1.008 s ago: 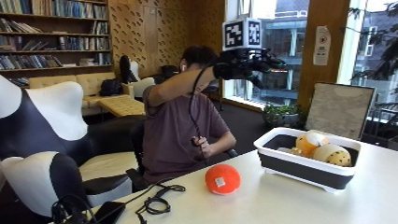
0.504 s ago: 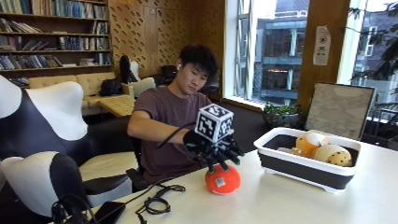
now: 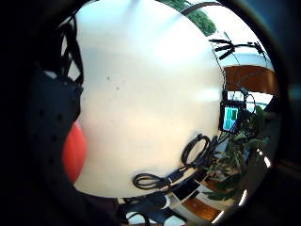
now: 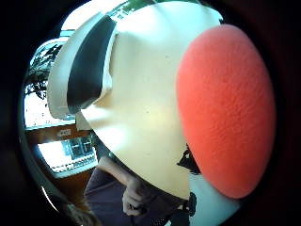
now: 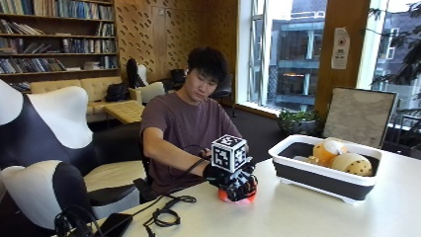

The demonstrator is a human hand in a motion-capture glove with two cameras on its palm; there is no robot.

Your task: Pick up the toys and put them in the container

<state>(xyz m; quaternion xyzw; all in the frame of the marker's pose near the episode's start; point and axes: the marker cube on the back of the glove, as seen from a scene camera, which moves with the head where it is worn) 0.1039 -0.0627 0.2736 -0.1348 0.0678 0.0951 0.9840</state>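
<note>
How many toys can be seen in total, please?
3. One orange ball is on the table under the gloved right hand; two yellowish toys are in the container. Others may be hidden inside.

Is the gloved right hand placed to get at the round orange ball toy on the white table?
Likely yes: the gloved right hand sits on the round orange ball toy, nothing between them.

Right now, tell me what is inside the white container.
The container holds two round toys: an orange-and-white one and a yellow dotted one. Its wall hides anything lower down.
</note>
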